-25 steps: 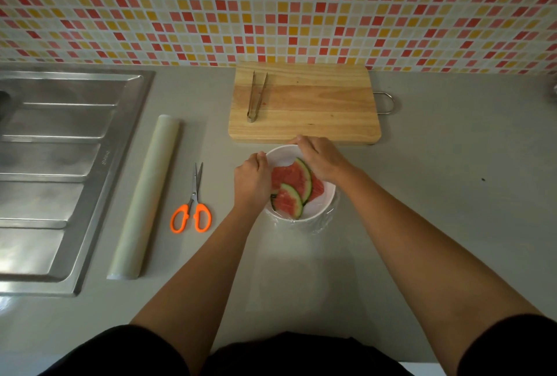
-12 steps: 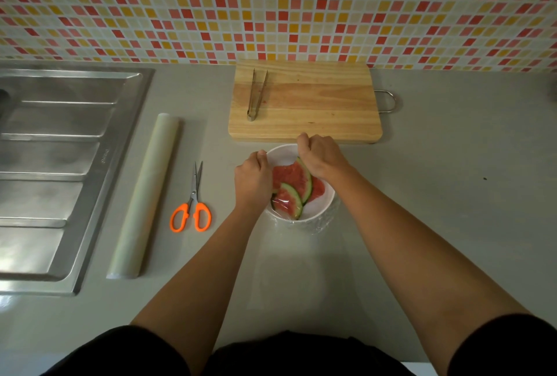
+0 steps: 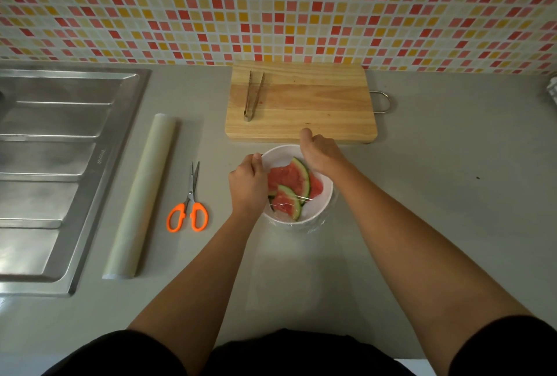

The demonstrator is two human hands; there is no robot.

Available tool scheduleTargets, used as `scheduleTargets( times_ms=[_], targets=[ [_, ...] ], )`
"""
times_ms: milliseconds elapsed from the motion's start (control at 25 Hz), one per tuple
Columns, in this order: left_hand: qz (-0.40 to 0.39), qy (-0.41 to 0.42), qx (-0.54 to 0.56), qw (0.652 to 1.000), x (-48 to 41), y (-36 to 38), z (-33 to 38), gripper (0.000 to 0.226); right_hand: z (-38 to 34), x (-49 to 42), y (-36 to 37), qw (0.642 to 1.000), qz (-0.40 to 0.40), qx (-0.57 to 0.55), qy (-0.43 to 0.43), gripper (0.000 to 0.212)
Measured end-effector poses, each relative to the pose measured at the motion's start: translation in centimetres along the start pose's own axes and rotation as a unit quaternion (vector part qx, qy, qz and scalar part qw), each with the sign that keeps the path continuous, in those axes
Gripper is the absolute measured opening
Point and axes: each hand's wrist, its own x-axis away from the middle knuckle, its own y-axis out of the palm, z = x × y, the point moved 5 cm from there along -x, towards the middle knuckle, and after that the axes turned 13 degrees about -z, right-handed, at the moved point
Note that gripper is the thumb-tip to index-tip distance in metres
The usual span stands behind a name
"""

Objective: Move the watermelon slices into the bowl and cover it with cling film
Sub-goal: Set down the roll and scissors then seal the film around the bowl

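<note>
The white bowl [image 3: 321,205] sits just near of the cutting board [image 3: 301,104], watermelon slices [image 3: 287,187] inside under cling film [image 3: 313,224]; the left hand [image 3: 248,184] and right hand [image 3: 321,155], fingers curled, grip film at opposite rims.

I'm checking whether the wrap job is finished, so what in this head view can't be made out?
- Bowl left and far rim: hidden by the left hand and right hand, so the cling film seal there is unseen.
- Film over the watermelon slices: transparent, only glints show; its edges are unclear.
- Fingertips: curled under, their grip cannot be told.
- Object at the right edge: cut off.
</note>
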Motion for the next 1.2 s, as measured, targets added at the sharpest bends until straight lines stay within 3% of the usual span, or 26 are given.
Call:
scheduleTargets(
  times_ms=[280,400,440,560,640,760,840,1000,1080,1200],
  targets=[
    [0.020,0.024,0.008,0.999,0.5,-0.1,0.0,0.034,0.1,-0.1,-0.4,1.000,-0.012,0.008,0.028,0.030],
    [0.012,0.025,0.002,1.000,0.3,0.2,0.3,0.034,0.8,-0.3,-0.3,0.995,-0.045,0.051,0.066,0.072],
    [0.010,0.018,0.004,1.000,0.3,0.2,0.3,0.034,1.0,-0.1,-0.5,0.995,-0.041,0.054,0.077,0.074],
    [0.009,-0.027,0.019,0.999,0.2,-0.1,0.2,0.035,1.8,0.2,-2.6,0.996,0.056,0.042,0.046,0.055],
    [-0.004,-0.053,0.049,0.997,0.1,-0.1,0.2,0.034,2.9,0.4,-3.6,0.994,0.092,0.050,0.045,0.057],
    [-0.037,-0.095,0.099,0.990,0.1,0.1,0.1,0.049,4.4,1.5,-3.1,0.993,0.112,0.013,0.047,0.071],
    [-0.040,-0.095,0.079,0.991,-0.2,-0.2,0.0,0.064,5.0,2.5,-2.2,0.992,0.113,-0.012,0.046,0.062],
    [-0.102,-0.027,0.103,0.989,-1.5,-0.4,0.7,0.055,5.9,4.1,-0.4,0.992,0.103,-0.059,0.049,0.052],
    [-0.151,-0.045,0.133,0.979,-1.5,0.2,0.7,0.057,6.0,4.7,0.8,0.991,0.103,-0.079,0.038,0.048],
    [-0.140,-0.081,0.173,0.971,-0.5,0.6,0.4,0.059,5.3,4.5,0.8,0.992,0.095,-0.082,0.017,0.038]
  ],
)
